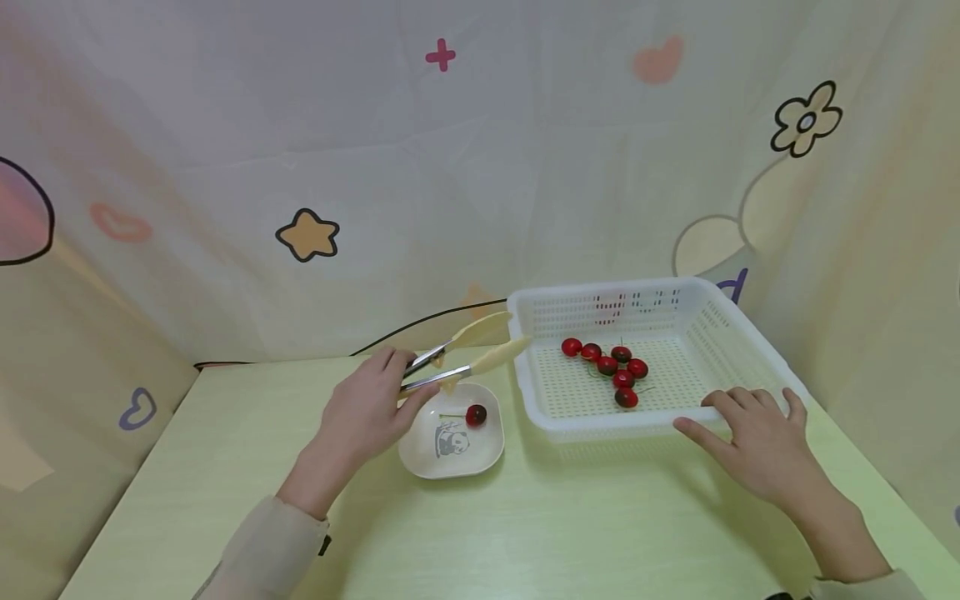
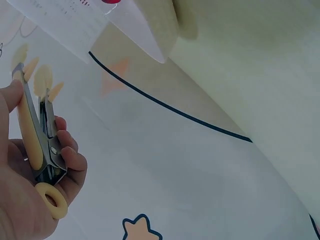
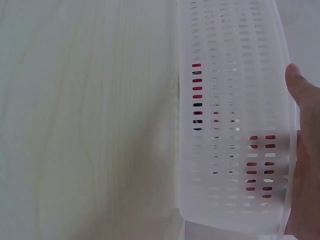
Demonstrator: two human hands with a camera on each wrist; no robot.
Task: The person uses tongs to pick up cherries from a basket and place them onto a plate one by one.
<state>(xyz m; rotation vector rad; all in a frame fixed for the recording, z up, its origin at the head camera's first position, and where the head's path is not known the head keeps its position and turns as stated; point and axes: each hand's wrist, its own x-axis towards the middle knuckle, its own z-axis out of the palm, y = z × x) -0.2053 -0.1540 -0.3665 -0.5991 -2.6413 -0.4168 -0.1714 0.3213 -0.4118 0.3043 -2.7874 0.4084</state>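
My left hand (image 1: 369,406) holds a pair of tongs (image 2: 31,135) with cream tips and metal arms, thumb on one arm and fingers round the other. The tong tips stand apart with nothing between them, near the left rim of a white plastic basket (image 1: 542,427). Several dark red cherries (image 1: 607,365) lie on the basket's floor. Below the tongs, a small white dish (image 1: 420,454) with a panda print bears one stemmed cherry (image 1: 476,415). My right hand (image 1: 765,450) grips the basket's near right rim; its fingers show through the slots inside, thumb outside (image 3: 296,82).
The dish and basket stand side by side on a pale wood-grain table (image 1: 480,533). Behind them hangs a light curtain (image 1: 420,167) printed with stars, hearts and flowers, which comes down at the table's back edge and along both sides.
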